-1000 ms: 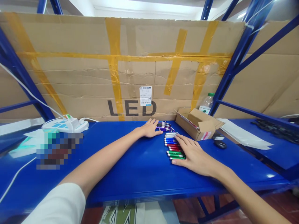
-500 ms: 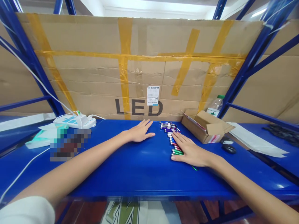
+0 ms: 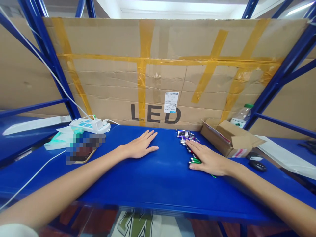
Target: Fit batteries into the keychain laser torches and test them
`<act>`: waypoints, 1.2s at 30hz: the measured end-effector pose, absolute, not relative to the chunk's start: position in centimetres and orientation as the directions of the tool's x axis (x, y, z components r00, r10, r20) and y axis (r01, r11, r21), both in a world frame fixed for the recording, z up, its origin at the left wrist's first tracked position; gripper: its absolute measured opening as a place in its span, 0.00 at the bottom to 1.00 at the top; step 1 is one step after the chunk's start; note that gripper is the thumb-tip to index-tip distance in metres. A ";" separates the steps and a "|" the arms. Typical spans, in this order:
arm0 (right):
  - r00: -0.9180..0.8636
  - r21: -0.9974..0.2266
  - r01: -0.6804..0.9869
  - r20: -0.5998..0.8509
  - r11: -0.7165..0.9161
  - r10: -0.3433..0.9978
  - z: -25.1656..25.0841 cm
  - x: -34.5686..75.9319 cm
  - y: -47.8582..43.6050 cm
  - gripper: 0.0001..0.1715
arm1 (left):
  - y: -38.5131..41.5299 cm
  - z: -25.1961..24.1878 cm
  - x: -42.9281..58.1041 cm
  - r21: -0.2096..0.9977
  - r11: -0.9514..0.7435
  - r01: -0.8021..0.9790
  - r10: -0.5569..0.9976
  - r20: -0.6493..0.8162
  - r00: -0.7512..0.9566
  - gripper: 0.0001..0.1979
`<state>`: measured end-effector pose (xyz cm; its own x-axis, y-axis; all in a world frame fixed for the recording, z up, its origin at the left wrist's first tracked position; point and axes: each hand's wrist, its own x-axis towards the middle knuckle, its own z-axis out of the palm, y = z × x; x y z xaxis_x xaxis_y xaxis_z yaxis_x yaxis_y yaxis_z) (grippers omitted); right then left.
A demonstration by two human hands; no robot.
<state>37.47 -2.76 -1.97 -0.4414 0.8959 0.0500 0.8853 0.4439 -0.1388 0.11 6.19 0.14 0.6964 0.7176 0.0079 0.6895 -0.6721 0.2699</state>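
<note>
Metallic tubes (image 3: 185,135), rowed partly under flat, unclenched right hand (image 3: 209,159), seemingly for alignment; left hand (image 3: 138,145) lies spread on bench (image 3: 153,184).

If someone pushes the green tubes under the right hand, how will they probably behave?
The green tubes may roll, since they look slim and round. Their shine suggests they could be slippery on the glossy blue table. The right hand, partly covering them, might limit this.

Desk (image 3: 158,186): smooth, glossy, apparently painted metal. Slim tubes (image 3: 183,134): shiny, metallic-looking. Large panel (image 3: 111,85): matt, creased cardboard; tape (image 3: 141,77) on it glossy plastic. Small box (image 3: 214,136): matt cardboard. Bottle (image 3: 244,115): clear plastic.
</note>
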 end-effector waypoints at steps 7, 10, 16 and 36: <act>-0.515 -0.041 0.857 -0.022 0.514 0.857 -1.6 38.3 -2.4 0.63 | 6.5 -1.1 -0.8 0.336 -0.658 0.674 0.725 0.039 0.688 0.47; -0.512 -0.024 0.858 0.017 0.512 0.859 -0.8 37.7 -2.2 0.63 | 6.7 -1.5 -1.2 0.344 -0.645 0.682 0.736 0.038 0.676 0.47; -0.431 0.006 0.894 0.286 0.448 0.856 2.0 31.3 -1.7 0.39 | 7.2 -1.8 -1.4 0.264 -0.691 0.673 0.719 0.151 0.679 0.39; -0.518 -0.367 0.766 0.135 0.528 0.845 0.3 26.1 -3.7 0.17 | 7.0 -1.0 -1.8 0.487 -0.653 0.580 0.758 0.414 0.505 0.15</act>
<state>26.09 -3.68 0.33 -0.5181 0.8446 0.1351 0.7656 0.5284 -0.3671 -1.75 6.98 -1.03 0.5046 0.7576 0.4141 0.5804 -0.6527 0.4870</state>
